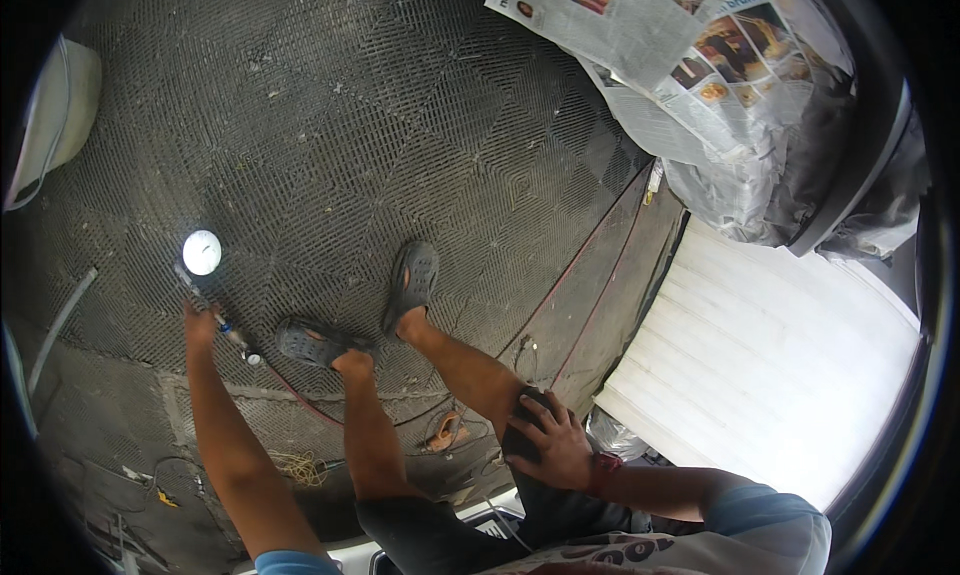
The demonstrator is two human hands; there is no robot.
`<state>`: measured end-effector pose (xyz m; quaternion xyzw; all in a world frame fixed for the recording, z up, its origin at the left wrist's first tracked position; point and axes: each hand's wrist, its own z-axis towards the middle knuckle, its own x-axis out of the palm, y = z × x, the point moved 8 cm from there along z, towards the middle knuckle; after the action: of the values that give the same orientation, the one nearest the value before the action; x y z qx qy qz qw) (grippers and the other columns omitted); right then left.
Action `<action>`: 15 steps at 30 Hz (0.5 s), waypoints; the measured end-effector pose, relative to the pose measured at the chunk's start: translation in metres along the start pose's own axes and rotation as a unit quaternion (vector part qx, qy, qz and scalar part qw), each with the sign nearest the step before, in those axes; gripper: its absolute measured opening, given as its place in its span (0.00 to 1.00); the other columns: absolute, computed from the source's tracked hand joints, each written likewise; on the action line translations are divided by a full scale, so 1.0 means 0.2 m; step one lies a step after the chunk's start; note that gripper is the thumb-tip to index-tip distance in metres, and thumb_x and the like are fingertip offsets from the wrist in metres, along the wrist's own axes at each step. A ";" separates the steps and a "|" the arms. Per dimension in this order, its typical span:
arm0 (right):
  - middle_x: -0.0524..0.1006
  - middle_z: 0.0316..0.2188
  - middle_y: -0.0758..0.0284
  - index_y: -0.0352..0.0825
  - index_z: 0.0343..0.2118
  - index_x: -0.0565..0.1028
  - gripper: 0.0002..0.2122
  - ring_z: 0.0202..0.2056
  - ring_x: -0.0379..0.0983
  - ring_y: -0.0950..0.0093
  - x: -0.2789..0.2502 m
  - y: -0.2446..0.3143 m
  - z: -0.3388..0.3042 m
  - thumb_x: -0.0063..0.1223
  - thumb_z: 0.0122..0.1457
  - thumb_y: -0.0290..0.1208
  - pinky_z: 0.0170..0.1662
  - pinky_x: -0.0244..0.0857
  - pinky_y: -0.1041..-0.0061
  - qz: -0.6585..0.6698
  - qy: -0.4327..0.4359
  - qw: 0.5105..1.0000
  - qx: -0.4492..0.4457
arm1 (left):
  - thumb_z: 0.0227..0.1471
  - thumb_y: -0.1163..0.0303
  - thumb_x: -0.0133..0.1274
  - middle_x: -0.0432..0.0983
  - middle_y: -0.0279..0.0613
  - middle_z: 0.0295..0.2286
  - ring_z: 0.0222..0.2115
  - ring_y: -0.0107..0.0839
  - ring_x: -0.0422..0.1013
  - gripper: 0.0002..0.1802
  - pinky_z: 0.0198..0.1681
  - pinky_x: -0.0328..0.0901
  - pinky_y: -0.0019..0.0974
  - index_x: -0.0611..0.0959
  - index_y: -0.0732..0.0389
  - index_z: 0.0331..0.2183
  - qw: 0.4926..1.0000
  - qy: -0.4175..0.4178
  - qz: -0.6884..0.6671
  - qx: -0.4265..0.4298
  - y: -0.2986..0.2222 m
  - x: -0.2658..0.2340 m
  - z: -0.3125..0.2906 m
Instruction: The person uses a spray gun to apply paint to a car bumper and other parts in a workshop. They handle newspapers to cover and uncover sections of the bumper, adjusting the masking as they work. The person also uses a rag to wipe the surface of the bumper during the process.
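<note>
My left hand [200, 322], at the left over the floor, is closed around a spray gun [228, 329]. A round white cup [202, 252] shines brightly at the gun's far end. At its near end sits a small round gauge [253, 359], and a dark red hose [300, 401] leads away from there. The hand itself partly covers the gun's grip. My right hand [552, 443] lies on my right knee with its fingers spread and holds nothing. A red band circles that wrist.
Newspaper sheets [690, 65] and plastic cover a bulky thing at the far right, above a large white panel [770, 345]. Red hose [590, 320] crosses the ribbed floor mat [300, 105]. Near my legs lie an orange tool [446, 431] and tangled yellow cord [300, 468].
</note>
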<state>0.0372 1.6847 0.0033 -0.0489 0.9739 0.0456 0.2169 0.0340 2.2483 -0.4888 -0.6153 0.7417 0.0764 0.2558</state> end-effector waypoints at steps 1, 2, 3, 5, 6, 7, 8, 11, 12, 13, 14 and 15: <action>0.58 0.74 0.60 0.50 0.67 0.72 0.33 0.74 0.49 0.40 0.00 0.01 -0.01 0.63 0.61 0.58 0.67 0.56 0.33 0.001 -0.002 1.000 0.003 | 0.62 0.63 0.60 0.49 0.66 0.73 0.74 0.59 0.49 0.54 0.76 0.48 0.53 0.47 0.67 0.75 1.000 -0.006 0.018 -0.009 -0.06 -0.01 -0.07; 0.58 0.74 0.60 0.50 0.67 0.72 0.33 0.74 0.49 0.40 0.01 0.01 -0.03 0.62 0.61 0.58 0.67 0.56 0.34 0.003 -0.004 1.000 0.005 | 0.61 0.65 0.59 0.49 0.66 0.73 0.74 0.59 0.49 0.53 0.76 0.48 0.53 0.47 0.67 0.75 0.999 -0.016 0.036 -0.018 -0.12 0.00 -0.16; 0.58 0.74 0.60 0.49 0.67 0.72 0.33 0.74 0.49 0.40 0.01 0.00 -0.04 0.61 0.61 0.58 0.67 0.57 0.33 -0.001 0.001 1.000 0.006 | 0.60 0.67 0.59 0.49 0.67 0.73 0.74 0.60 0.50 0.53 0.76 0.48 0.53 0.47 0.67 0.75 0.998 -0.030 0.053 -0.029 -0.16 -0.04 -0.25; 0.58 0.74 0.60 0.48 0.67 0.72 0.33 0.74 0.48 0.40 0.02 0.01 0.01 0.60 0.62 0.59 0.66 0.58 0.32 -0.009 0.013 0.999 -0.046 | 0.62 0.61 0.60 0.50 0.64 0.73 0.73 0.60 0.51 0.54 0.76 0.47 0.53 0.47 0.65 0.76 0.985 -0.163 -0.033 0.048 0.06 -0.29 -0.39; 0.58 0.74 0.59 0.48 0.67 0.72 0.33 0.74 0.48 0.40 0.03 0.00 0.00 0.60 0.62 0.58 0.65 0.58 0.32 -0.010 0.009 0.999 -0.032 | 0.64 0.58 0.59 0.51 0.61 0.73 0.73 0.58 0.52 0.53 0.76 0.47 0.53 0.48 0.64 0.76 0.978 -0.190 -0.064 0.055 -0.14 -0.26 -0.54; 0.58 0.74 0.59 0.47 0.67 0.72 0.33 0.74 0.48 0.40 0.05 -0.01 -0.04 0.59 0.62 0.58 0.65 0.59 0.32 -0.002 0.003 1.000 -0.006 | 0.66 0.54 0.58 0.52 0.59 0.73 0.73 0.57 0.53 0.51 0.76 0.48 0.53 0.49 0.63 0.76 0.972 -0.208 -0.089 0.070 -0.50 -0.18 -0.83; 0.58 0.74 0.59 0.47 0.67 0.72 0.33 0.74 0.48 0.40 0.07 -0.01 -0.06 0.59 0.62 0.58 0.64 0.59 0.31 0.008 0.002 1.000 -0.002 | 0.67 0.51 0.56 0.53 0.57 0.73 0.73 0.54 0.53 0.50 0.76 0.49 0.53 0.51 0.62 0.76 0.958 -0.183 -0.196 0.104 -0.79 -0.22 -1.11; 0.59 0.73 0.59 0.46 0.66 0.72 0.33 0.73 0.50 0.41 0.08 -0.03 -0.09 0.60 0.61 0.58 0.63 0.62 0.32 0.012 -0.024 1.000 -0.017 | 0.71 0.43 0.48 0.59 0.56 0.71 0.72 0.51 0.56 0.46 0.73 0.54 0.56 0.55 0.62 0.75 0.861 -0.101 -0.399 0.300 -1.63 -0.56 -2.03; 0.59 0.73 0.60 0.46 0.66 0.73 0.34 0.73 0.51 0.41 0.09 -0.03 -0.11 0.61 0.60 0.58 0.62 0.62 0.33 0.009 -0.031 0.999 -0.016 | 0.70 0.40 0.47 0.60 0.58 0.70 0.71 0.52 0.58 0.49 0.72 0.55 0.55 0.56 0.66 0.74 0.803 -0.059 -0.426 0.413 -1.91 -0.74 -2.36; 0.58 0.74 0.59 0.46 0.67 0.72 0.34 0.74 0.49 0.42 0.11 -0.03 -0.13 0.59 0.62 0.59 0.63 0.61 0.32 0.023 -0.018 0.999 -0.012 | 0.68 0.37 0.49 0.60 0.65 0.69 0.69 0.54 0.59 0.54 0.73 0.54 0.57 0.55 0.71 0.73 0.720 0.000 -0.477 0.504 -2.15 -0.92 -2.70; 0.57 0.75 0.59 0.45 0.68 0.71 0.34 0.75 0.48 0.42 0.12 -0.04 -0.12 0.57 0.63 0.61 0.64 0.59 0.31 0.034 -0.009 0.999 -0.013 | 0.62 0.37 0.55 0.52 0.73 0.70 0.72 0.60 0.52 0.61 0.76 0.47 0.58 0.51 0.77 0.72 0.651 -0.032 -0.550 0.522 -2.32 -1.10 -3.09; 0.56 0.75 0.59 0.45 0.68 0.71 0.35 0.75 0.46 0.43 0.12 -0.05 -0.11 0.56 0.64 0.62 0.65 0.58 0.30 0.039 0.003 0.999 -0.021 | 0.62 0.37 0.55 0.52 0.73 0.70 0.72 0.60 0.52 0.61 0.76 0.47 0.58 0.51 0.77 0.72 0.569 -0.033 -0.554 0.607 -2.44 -1.28 -3.46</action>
<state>0.0078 1.6712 0.0133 -0.0157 0.9746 0.0744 0.2107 0.3307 2.0636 0.3237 -0.6036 0.1190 -0.5280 0.5854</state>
